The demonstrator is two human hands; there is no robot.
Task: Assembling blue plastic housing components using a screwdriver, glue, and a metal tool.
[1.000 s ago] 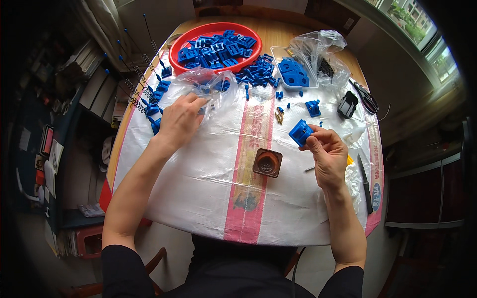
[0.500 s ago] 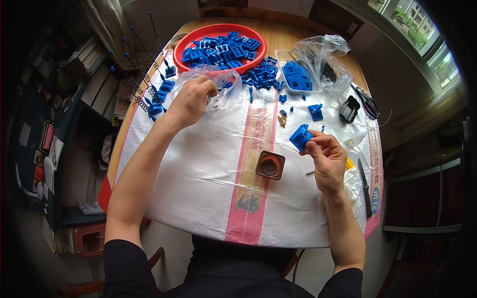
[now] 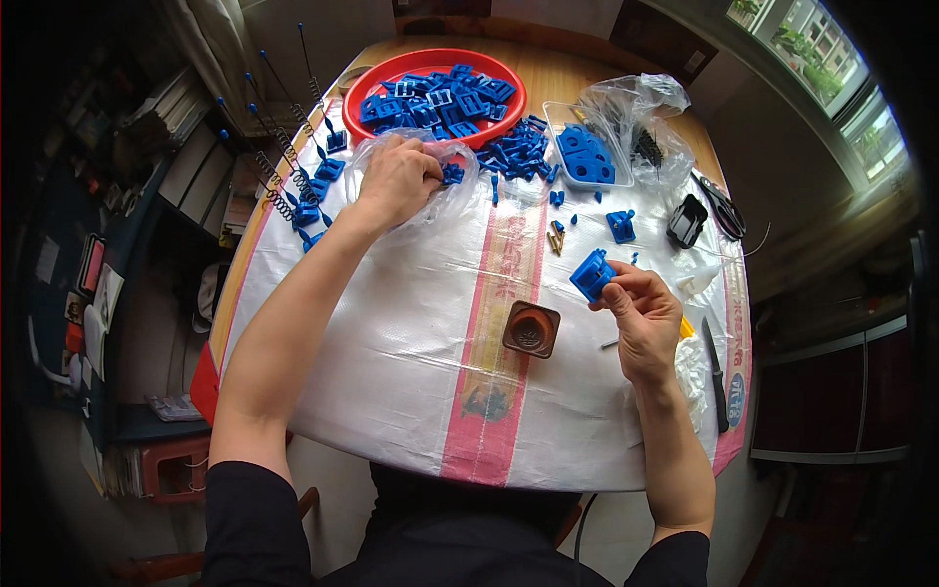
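Observation:
My left hand (image 3: pixel 399 183) reaches into a clear plastic bag (image 3: pixel 460 201), its fingers curled downward. Small blue pieces (image 3: pixel 452 173) show inside the bag beside the fingers; what the fingertips grip is hidden. On the right, my right hand (image 3: pixel 646 318) pinches a blue plastic part (image 3: pixel 592 276) between thumb and fingers, raised over the table. A similar blue part (image 3: pixel 621 226) lies just beyond it. Between the hands and closer to me sits a small square brown dish (image 3: pixel 531 330).
Behind the bag stands a red basin (image 3: pixel 437 53) of blue parts, with a pile of blue pegs (image 3: pixel 515 149) beside it. Further right are a clear tub (image 3: pixel 587 161), scissors (image 3: pixel 722 207) and a knife (image 3: pixel 717 377). Sprung rods (image 3: pixel 284 147) rise at the left edge.
My left hand has moved slightly right and away from me, deeper into the plastic bag. My right hand keeps hold of the blue part in nearly the same place.

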